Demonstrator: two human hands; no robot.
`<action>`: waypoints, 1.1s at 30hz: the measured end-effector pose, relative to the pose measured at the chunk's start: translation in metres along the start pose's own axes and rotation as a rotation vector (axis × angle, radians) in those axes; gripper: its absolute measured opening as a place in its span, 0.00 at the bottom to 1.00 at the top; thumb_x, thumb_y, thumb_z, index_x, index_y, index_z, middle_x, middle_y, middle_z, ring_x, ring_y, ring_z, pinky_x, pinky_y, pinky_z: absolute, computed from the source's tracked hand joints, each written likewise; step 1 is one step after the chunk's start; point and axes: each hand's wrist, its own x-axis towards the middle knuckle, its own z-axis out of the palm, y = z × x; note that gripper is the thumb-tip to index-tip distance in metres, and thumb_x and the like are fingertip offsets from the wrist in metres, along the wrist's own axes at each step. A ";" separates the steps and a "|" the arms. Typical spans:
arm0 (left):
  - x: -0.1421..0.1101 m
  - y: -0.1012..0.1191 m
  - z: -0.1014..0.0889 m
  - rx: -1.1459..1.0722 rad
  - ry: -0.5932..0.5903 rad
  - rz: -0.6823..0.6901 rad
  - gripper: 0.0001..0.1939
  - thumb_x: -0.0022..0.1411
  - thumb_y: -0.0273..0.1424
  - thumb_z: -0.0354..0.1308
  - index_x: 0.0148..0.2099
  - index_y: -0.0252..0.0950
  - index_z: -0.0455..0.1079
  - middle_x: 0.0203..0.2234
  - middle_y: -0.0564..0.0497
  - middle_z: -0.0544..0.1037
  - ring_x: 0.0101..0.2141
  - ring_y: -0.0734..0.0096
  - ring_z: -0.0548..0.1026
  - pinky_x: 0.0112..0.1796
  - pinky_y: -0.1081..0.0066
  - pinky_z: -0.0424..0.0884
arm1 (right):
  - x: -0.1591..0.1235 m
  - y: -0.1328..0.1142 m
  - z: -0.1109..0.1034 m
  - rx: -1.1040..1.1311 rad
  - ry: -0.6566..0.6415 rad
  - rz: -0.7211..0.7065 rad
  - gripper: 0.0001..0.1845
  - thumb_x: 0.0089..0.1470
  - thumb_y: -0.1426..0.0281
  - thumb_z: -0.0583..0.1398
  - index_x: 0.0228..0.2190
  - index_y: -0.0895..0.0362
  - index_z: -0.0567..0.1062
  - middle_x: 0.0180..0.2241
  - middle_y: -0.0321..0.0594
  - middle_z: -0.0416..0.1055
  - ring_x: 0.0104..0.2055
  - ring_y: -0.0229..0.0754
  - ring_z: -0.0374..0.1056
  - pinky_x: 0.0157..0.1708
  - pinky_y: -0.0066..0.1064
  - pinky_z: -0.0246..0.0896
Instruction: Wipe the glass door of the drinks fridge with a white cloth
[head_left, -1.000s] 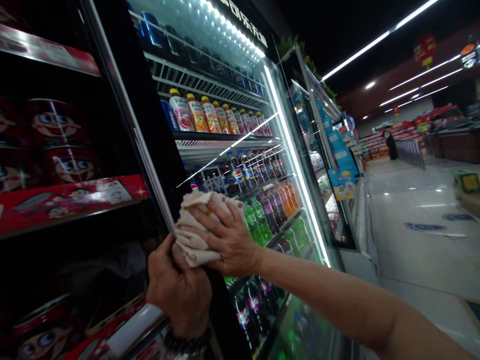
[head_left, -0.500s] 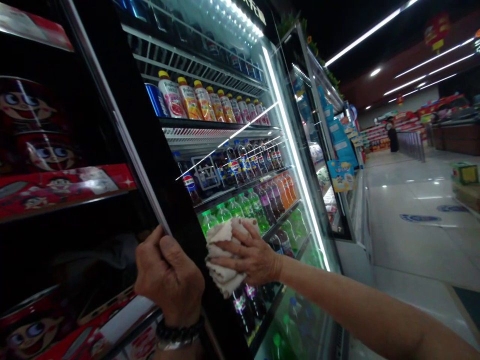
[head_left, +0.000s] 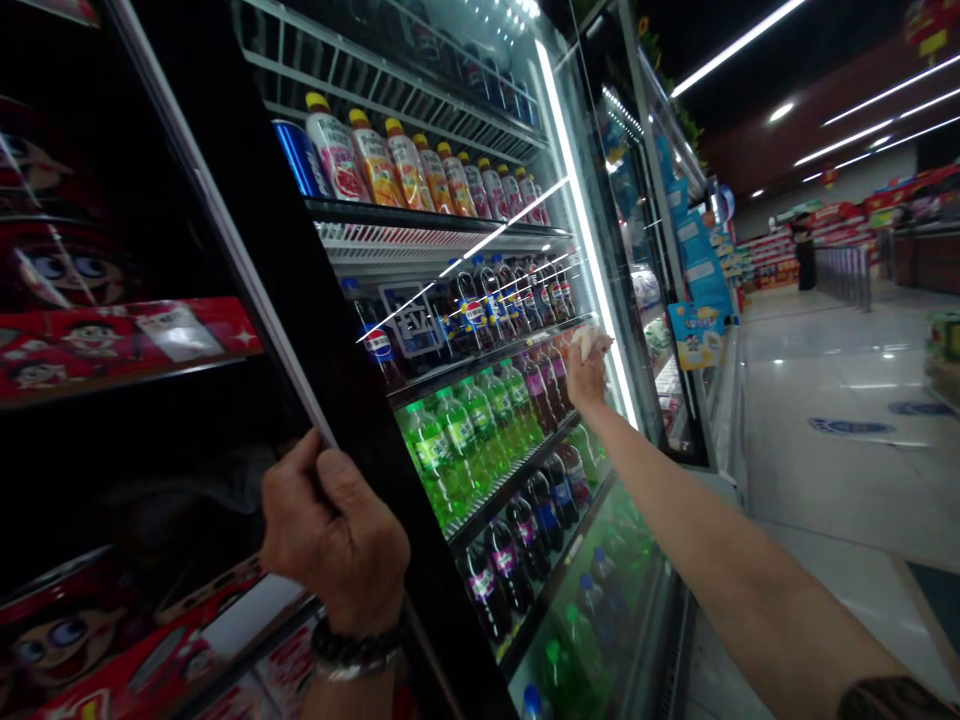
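My left hand (head_left: 337, 535), with a dark beaded bracelet at the wrist, is closed on the silver-trimmed edge (head_left: 225, 250) of the black door frame. Farther off, my right hand (head_left: 589, 378) has its arm stretched out and presses a crumpled pale cloth (head_left: 591, 342) to the glass door (head_left: 480, 290) of a drinks fridge, near the bright light strip (head_left: 589, 210). Most of the cloth is hidden behind the fingers. Behind the glass stand green soda bottles (head_left: 431, 445), cola bottles (head_left: 472, 305) and yellow-capped juice bottles (head_left: 371, 160).
At left, a dark shelf holds red packages with cartoon faces (head_left: 67, 270). Past the fridge are another cooler and a yellow-and-blue sign (head_left: 697, 335). A tiled floor (head_left: 795, 350) runs back to a metal railing (head_left: 844, 275) and a distant person in dark clothes (head_left: 805, 255).
My right hand has moved the cloth up, away and to the right across the glass, from the green bottles towards the light strip. My left hand keeps its hold on the edge.
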 end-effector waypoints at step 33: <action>0.001 -0.001 0.002 -0.006 0.006 -0.031 0.30 0.78 0.47 0.48 0.60 0.29 0.78 0.48 0.35 0.82 0.49 0.50 0.81 0.52 0.56 0.75 | -0.015 0.013 -0.009 0.020 -0.071 0.116 0.41 0.74 0.50 0.39 0.77 0.60 0.49 0.76 0.59 0.54 0.79 0.60 0.51 0.78 0.63 0.53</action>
